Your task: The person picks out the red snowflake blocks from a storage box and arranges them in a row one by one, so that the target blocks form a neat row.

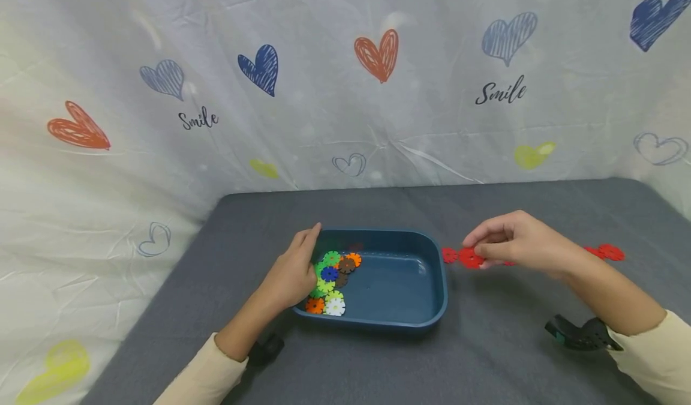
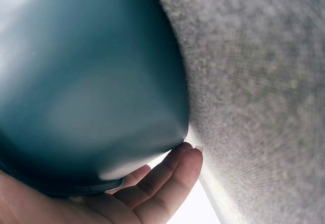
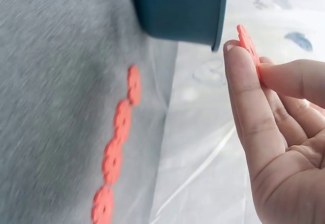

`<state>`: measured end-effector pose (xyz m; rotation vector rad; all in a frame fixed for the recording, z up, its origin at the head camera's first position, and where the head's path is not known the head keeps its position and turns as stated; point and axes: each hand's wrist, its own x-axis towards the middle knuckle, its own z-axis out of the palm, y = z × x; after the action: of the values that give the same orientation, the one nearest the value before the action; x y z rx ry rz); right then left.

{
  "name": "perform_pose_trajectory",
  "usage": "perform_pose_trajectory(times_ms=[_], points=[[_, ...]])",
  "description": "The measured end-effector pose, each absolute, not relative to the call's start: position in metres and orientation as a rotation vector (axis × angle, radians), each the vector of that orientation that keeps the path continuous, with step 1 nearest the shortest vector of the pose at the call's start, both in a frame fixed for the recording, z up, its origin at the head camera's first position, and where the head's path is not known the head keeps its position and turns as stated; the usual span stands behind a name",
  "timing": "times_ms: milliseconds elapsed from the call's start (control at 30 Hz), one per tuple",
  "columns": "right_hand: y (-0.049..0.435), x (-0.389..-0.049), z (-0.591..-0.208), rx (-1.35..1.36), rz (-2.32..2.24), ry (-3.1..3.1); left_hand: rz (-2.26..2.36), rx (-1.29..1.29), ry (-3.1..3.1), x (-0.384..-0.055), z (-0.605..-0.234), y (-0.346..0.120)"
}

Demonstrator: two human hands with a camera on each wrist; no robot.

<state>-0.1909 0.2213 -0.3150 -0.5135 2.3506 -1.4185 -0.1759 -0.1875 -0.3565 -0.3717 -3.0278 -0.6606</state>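
A dark blue plastic bin (image 1: 391, 291) stands on the table, and my left hand (image 1: 286, 276) grips its left side. In the left wrist view, the fingers (image 2: 175, 186) curl round the outside of the bin wall. My right hand (image 1: 520, 243) is just right of the bin, pinching a red notched disc (image 1: 471, 258) between thumb and fingertips. In the right wrist view this disc (image 3: 248, 43) is held nearly edge-on, above the table. More red discs (image 3: 122, 120) lie in a row on the cloth; the hand and forearm partly hide them in the head view.
Inside the bin, at its left end, are several notched discs: green, a blue one (image 1: 329, 273), brown, orange and a white one (image 1: 335, 306). Grey cloth (image 1: 378, 363) covers the table. Behind it hangs a pale curtain (image 1: 324, 123) printed with hearts.
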Motion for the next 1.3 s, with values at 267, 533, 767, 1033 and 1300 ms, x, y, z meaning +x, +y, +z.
perform_pose_trajectory(times_ms=[267, 533, 767, 1033, 1300], points=[[0.246, -0.191, -0.319, -0.436, -1.391, 2.408, -0.675, -0.379, -3.03, -0.176, -0.357, -0.188], [0.279, -0.193, -0.326, -0.358, -1.329, 2.544, -0.666, -0.384, -3.026, -0.177, -0.358, -0.188], [0.315, -0.202, -0.329, -0.22, -1.22, 2.662, -0.675, -0.369, -3.027, -0.177, -0.358, -0.187], [0.346, -0.213, -0.344, -0.121, -1.174, 2.708, -0.689, -0.384, -3.025, -0.178, -0.358, -0.187], [0.392, -0.22, -0.363, -0.027, -1.261, 2.709, -0.691, -0.384, -3.031, -0.178, -0.358, -0.186]])
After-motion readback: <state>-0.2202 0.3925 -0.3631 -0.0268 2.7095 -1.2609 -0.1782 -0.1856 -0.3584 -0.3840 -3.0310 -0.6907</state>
